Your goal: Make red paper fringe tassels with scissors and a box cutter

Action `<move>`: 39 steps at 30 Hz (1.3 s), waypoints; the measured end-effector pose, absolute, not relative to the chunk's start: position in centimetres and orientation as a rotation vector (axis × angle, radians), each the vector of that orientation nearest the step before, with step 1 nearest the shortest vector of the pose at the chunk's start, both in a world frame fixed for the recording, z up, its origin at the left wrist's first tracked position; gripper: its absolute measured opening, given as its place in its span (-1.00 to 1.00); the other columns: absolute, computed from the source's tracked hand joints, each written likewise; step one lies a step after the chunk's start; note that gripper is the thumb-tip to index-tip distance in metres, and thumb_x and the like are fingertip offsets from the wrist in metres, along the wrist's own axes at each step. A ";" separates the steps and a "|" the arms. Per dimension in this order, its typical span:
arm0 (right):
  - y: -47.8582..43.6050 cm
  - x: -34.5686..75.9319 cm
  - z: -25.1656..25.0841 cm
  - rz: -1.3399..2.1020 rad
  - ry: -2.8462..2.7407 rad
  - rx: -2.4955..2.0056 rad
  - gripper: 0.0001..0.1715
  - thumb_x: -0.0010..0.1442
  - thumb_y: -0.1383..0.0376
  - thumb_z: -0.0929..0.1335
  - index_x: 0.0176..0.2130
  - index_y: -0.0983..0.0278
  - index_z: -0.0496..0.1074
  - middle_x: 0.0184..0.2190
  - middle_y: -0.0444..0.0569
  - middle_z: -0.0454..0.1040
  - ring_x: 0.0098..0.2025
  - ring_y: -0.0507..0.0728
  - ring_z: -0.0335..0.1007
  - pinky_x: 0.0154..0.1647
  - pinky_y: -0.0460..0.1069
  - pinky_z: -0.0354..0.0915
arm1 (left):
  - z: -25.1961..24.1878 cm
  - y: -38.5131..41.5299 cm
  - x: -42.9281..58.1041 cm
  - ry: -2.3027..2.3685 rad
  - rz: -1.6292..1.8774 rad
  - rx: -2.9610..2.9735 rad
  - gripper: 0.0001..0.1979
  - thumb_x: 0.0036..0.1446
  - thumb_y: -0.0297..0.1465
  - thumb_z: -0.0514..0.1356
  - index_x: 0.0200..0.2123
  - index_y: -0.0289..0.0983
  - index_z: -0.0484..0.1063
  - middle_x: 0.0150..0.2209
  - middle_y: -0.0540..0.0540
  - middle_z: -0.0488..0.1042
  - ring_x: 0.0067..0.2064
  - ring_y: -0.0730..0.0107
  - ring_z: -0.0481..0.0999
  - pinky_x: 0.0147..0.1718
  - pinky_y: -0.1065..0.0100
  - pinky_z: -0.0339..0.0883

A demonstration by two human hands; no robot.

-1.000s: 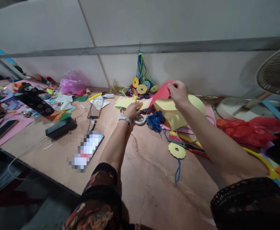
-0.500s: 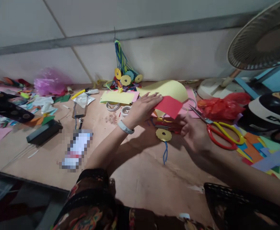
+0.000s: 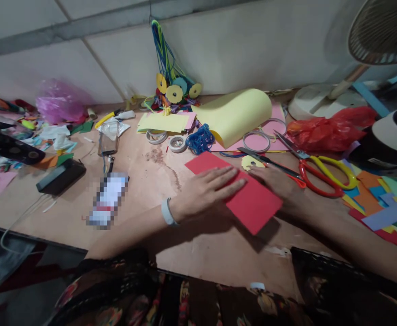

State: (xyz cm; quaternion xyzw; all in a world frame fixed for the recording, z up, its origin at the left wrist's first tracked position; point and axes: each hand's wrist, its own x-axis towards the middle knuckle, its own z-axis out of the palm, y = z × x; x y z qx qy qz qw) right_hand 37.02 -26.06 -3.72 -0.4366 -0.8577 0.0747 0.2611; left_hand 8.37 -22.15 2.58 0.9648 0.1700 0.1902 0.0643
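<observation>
A sheet of red paper (image 3: 253, 203) is held at a slant over the front middle of the table, its near right corner casting a shadow below. My left hand (image 3: 207, 190) has it, with the fingers stretched across its top; the thumb is hidden. Behind the sheet's right side is my right hand (image 3: 280, 185), its fingers partly covered and blurred. Close to those fingertips lies a scalloped yellow paper disc (image 3: 249, 162). Dark-bladed scissors (image 3: 269, 160) rest beside it, partly behind my right hand.
Large red-and-yellow-handled scissors (image 3: 327, 176) lie at right, near paper scraps (image 3: 371, 190) and a red plastic bag (image 3: 327, 129). At the back are a curled yellow sheet (image 3: 235, 115), tape rolls (image 3: 177, 144), blue string (image 3: 200, 139) and hanging corded discs (image 3: 174, 94). A phone (image 3: 108, 199) lies left.
My left hand has brought the red paper from the back toward me. The yellow disc now lies farther back, beside my right hand. The view has shifted slightly.
</observation>
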 end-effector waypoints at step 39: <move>-26.6 31.8 -3.1 0.320 -2.110 -1.321 -0.77 0.25 0.20 0.39 -0.40 0.25 0.38 -0.10 0.10 0.45 -0.01 0.30 0.32 -0.08 0.19 0.23 | 0.1 -26.4 6.8 0.732 0.777 2.987 -0.61 0.24 -0.20 0.20 -0.01 -0.37 0.39 0.07 -0.29 0.49 0.16 0.10 0.44 0.17 0.12 0.33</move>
